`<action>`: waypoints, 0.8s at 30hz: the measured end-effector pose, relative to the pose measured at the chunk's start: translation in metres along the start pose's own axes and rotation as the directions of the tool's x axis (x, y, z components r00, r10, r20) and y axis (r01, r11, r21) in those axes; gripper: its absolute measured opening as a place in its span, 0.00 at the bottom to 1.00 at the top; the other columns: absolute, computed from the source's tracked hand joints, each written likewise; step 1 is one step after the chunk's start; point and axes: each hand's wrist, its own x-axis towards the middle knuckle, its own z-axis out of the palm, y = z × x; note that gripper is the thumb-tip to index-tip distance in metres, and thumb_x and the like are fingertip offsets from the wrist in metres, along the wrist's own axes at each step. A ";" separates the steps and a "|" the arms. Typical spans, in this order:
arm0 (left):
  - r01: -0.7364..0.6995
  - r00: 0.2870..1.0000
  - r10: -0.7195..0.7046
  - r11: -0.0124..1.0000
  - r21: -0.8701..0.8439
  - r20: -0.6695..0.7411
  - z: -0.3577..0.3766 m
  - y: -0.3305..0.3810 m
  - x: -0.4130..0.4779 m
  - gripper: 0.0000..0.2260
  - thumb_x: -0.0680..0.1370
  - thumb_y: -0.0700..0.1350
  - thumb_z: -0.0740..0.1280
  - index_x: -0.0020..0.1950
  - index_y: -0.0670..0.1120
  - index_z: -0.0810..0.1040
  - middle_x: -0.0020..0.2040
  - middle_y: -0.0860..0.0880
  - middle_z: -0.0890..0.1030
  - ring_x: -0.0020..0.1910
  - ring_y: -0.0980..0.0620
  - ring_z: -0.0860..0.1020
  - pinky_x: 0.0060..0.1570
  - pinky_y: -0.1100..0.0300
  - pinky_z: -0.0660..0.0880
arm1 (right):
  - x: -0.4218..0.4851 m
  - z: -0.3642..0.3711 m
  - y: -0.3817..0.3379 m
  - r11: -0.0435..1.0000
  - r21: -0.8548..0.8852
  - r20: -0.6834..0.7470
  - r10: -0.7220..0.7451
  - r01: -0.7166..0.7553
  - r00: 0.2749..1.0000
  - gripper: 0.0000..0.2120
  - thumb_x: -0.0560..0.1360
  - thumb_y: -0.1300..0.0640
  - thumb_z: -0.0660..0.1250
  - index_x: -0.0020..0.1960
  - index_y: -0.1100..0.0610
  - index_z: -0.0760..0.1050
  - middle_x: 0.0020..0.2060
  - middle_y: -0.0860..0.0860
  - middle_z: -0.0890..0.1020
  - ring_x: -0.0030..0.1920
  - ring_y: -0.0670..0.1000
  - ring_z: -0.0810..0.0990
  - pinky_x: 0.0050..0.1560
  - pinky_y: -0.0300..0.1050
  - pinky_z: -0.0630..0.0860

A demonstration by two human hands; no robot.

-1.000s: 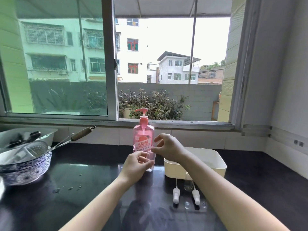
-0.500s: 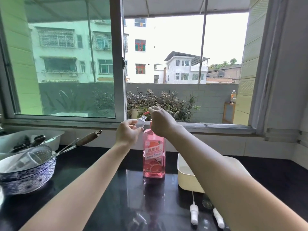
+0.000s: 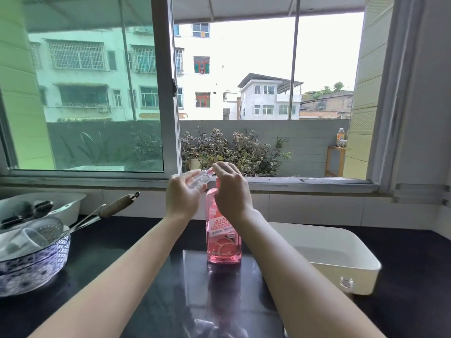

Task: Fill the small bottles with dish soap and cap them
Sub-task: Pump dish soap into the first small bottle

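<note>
Black, glossy countertop (image 3: 122,276) ran under a wide window (image 3: 268,93) with pale buildings and potted shrubs beyond, and that was where I had both hands up. Out front stood the pink dish soap bottle (image 3: 223,242), upright on the counter, its label facing me. My right hand (image 3: 230,191) sat on top of it, palm down over the pump head (image 3: 211,170), so only the tip of the spout showed past my fingers; fingers curled and closed over the pump. My left hand (image 3: 181,195) was just beside it, wrapped around a small clear bottle (image 3: 199,178), holding it tilted with its open mouth up against that spout tip. Whether any soap was running in, I couldn't tell from where I sat.

To the right of the soap lay a white rectangular tub (image 3: 341,262), close to my right forearm. Off at the left edge sat a blue-and-white patterned bowl (image 3: 34,267) with a slotted ladle (image 3: 52,230) and a clear cup resting in it, a wooden handle (image 3: 117,206) sticking up toward the window. Behind that was a white tray (image 3: 68,203) with dark utensils.
</note>
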 end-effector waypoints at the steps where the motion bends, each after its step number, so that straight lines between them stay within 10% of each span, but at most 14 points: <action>1: -0.001 1.000 0.001 1.000 0.012 0.004 0.000 0.001 -0.001 0.18 0.70 0.40 0.72 0.60 0.41 0.78 0.57 0.41 0.81 0.52 0.47 0.81 0.56 0.54 0.78 | -0.001 0.000 0.000 1.000 0.015 -0.015 0.009 -0.009 1.000 0.24 0.69 0.72 0.63 0.65 0.64 0.71 0.63 0.56 0.77 0.66 0.54 0.71 0.67 0.44 0.68; 8: 0.004 1.000 -0.004 1.000 0.018 -0.029 -0.001 0.014 0.007 0.19 0.71 0.40 0.71 0.62 0.41 0.76 0.57 0.42 0.81 0.45 0.53 0.78 0.32 0.79 0.70 | 0.036 -0.032 -0.006 0.996 -0.057 0.230 0.085 -0.074 0.969 0.14 0.71 0.71 0.61 0.53 0.63 0.78 0.45 0.60 0.83 0.44 0.57 0.81 0.46 0.51 0.81; 16: -0.003 1.000 0.005 0.999 0.043 -0.030 0.004 0.001 0.000 0.17 0.73 0.43 0.70 0.61 0.42 0.78 0.59 0.41 0.79 0.48 0.53 0.78 0.48 0.67 0.72 | 0.006 -0.004 -0.002 0.996 0.042 -0.039 0.085 -0.083 0.996 0.21 0.70 0.72 0.62 0.61 0.62 0.76 0.59 0.56 0.80 0.63 0.55 0.75 0.65 0.51 0.71; 24: -0.022 0.999 0.023 0.998 0.062 -0.027 -0.002 0.015 0.009 0.18 0.72 0.40 0.71 0.61 0.41 0.76 0.54 0.40 0.82 0.43 0.52 0.76 0.35 0.72 0.70 | 0.037 -0.032 -0.001 0.986 0.104 0.173 0.108 -0.127 0.979 0.17 0.73 0.72 0.60 0.58 0.63 0.77 0.51 0.61 0.83 0.50 0.58 0.82 0.51 0.52 0.80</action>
